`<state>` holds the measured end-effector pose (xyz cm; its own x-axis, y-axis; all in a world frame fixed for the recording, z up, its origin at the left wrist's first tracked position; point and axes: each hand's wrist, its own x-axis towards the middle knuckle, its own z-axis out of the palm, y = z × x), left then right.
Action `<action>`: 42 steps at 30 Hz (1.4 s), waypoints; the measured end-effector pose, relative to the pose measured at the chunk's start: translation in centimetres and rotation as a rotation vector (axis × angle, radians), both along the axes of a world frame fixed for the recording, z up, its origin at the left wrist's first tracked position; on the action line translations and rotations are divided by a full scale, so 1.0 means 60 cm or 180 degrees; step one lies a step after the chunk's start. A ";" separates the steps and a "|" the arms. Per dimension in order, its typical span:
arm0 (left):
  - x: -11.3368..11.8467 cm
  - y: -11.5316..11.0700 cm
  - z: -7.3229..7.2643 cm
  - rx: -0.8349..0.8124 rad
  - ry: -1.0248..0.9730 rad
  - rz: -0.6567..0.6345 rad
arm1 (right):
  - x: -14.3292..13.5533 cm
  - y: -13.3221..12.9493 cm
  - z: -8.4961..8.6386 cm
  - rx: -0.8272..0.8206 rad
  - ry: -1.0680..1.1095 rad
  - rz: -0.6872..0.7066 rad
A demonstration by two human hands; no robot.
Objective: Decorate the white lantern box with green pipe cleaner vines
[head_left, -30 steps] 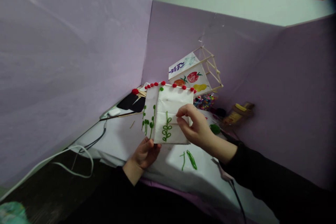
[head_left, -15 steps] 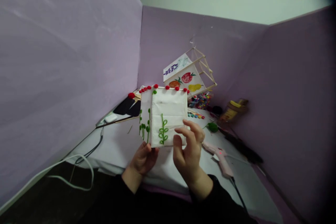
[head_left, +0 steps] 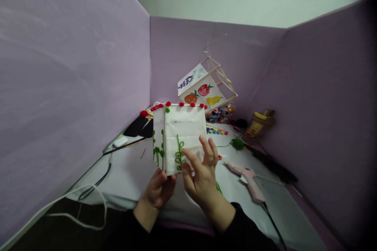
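Note:
A white fabric-covered box [head_left: 185, 120] is held up above the table, with red pompoms along its top edge and green stems and leaves on two faces. My left hand [head_left: 160, 189] grips its lower corner between thumb and fingers. My right hand [head_left: 203, 174] is in front of the white face with its fingers spread, the index fingertip at the looped green yarn plant [head_left: 178, 157]. Whether that fingertip presses on the yarn is hard to tell. Behind the box, a stick frame with painted fruit panels [head_left: 198, 93] hangs tilted.
A pink glue gun [head_left: 249, 180] lies at the right, near a green yarn ball [head_left: 237, 144] and a yellow-labelled jar [head_left: 257, 124]. Paint pots [head_left: 217, 131] are behind the box. Black pieces [head_left: 137, 126] and a white cable [head_left: 104, 204] are at the left. Purple panels [head_left: 218, 39] surround the table.
My right hand has moved left across the white face to the looped yarn plant. Part of an orange item and green yarn now show beside it. The view has shifted slightly.

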<state>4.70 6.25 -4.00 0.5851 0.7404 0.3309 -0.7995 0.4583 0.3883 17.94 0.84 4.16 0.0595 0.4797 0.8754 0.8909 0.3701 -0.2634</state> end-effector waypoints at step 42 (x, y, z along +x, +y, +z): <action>0.004 -0.001 0.001 -0.0113 -0.0022 0.0030 | 0.038 0.009 0.022 0.0138 -0.0171 0.1059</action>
